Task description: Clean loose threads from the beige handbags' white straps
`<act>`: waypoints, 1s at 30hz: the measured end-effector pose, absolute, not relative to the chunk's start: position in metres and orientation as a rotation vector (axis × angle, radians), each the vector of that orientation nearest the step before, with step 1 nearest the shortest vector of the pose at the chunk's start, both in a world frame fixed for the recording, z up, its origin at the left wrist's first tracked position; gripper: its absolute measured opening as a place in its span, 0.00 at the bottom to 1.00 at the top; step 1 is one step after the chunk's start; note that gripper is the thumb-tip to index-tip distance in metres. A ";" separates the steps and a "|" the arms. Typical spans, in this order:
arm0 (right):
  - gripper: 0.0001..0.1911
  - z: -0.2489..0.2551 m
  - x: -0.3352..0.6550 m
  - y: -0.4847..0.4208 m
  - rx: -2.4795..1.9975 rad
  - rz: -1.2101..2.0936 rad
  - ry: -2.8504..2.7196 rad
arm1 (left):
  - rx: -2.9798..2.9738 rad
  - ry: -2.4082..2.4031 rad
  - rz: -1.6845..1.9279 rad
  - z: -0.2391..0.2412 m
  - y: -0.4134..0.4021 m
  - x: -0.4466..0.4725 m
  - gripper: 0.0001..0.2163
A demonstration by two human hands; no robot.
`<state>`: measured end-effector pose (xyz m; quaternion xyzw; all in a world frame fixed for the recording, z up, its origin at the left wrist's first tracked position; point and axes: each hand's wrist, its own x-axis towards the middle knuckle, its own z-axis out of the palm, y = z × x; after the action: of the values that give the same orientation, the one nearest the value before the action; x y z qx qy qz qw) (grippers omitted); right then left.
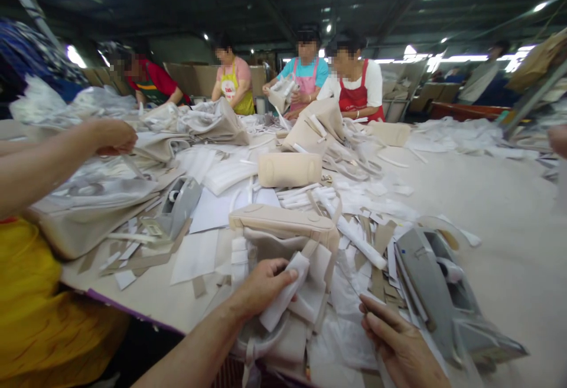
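Note:
My left hand (262, 284) is closed round a white foam strip (283, 293), which it holds against a beige handbag (283, 228) lying at the table's near edge. My right hand (398, 344) is lower right, fingers pinched on a thin clear strip, probably tape, that runs up toward the white wrapping sheets (349, 293). Just right of that hand stands a grey tape dispenser (438, 293).
A co-worker's arm (57, 157) in a yellow apron reaches in from the left over another bag. A second tape dispenser (177, 208) sits left of centre. Bags, foam strips and cardboard scraps litter the table (496, 211). Several people work at the far side.

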<state>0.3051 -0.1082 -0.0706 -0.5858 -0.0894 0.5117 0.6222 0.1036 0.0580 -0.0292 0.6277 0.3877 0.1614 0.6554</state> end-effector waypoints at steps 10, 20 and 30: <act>0.26 -0.066 0.317 -0.101 -1.664 0.832 -0.376 | 1.440 0.894 0.350 -0.029 0.058 0.104 0.15; 0.12 -0.057 0.318 -0.100 -1.071 1.146 -0.071 | 1.466 0.885 0.345 -0.030 0.060 0.104 0.15; 0.21 -0.036 0.312 -0.110 -0.889 1.287 -0.219 | 1.483 0.912 0.318 -0.027 0.059 0.104 0.16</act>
<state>0.3124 -0.1096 -0.0365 -0.3997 -0.0983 0.5787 0.7041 0.1043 0.0592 -0.0267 0.6485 0.3989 0.1390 0.6332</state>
